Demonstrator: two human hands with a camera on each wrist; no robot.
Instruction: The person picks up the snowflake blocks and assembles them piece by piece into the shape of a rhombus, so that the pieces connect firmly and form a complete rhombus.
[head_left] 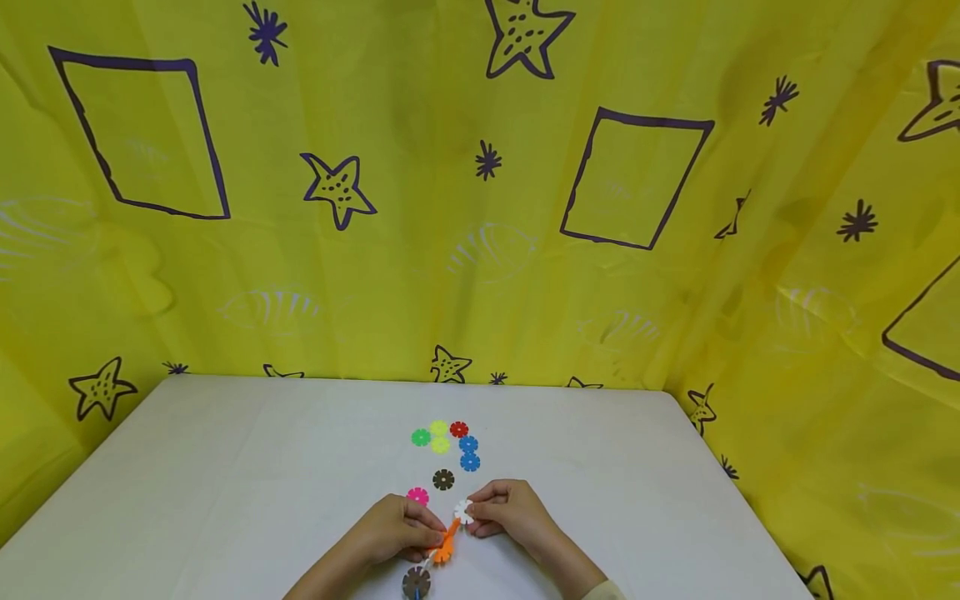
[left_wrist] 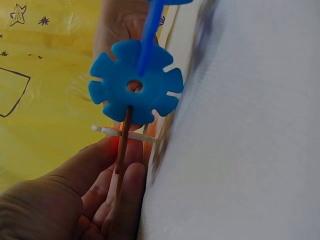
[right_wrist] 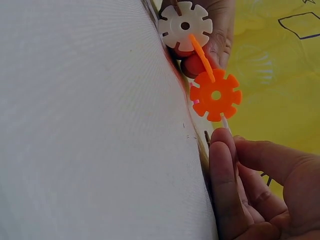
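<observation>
My left hand (head_left: 393,529) pinches a chain of slotted interlocking discs by its orange part, close over the table. In the right wrist view, an orange disc (right_wrist: 216,95) faces the camera, joined through an edge-on orange disc (right_wrist: 202,57) to a white disc (right_wrist: 185,15). Between thumb and fingertips, my right hand (head_left: 517,512) holds another white disc (head_left: 462,509), its edge at the orange disc's rim. Toward the near side hangs the chain's brown disc (head_left: 416,581). A blue disc (left_wrist: 112,85) shows large in the left wrist view, with another blue disc (left_wrist: 150,40) slotted into it edge-on.
Loose discs lie on the white table (head_left: 262,467) beyond my hands: pink (head_left: 417,496), brown (head_left: 443,479), green (head_left: 421,437), red (head_left: 459,429), two yellow and two blue discs (head_left: 469,462). A yellow patterned curtain (head_left: 405,275) encloses the table's back and sides.
</observation>
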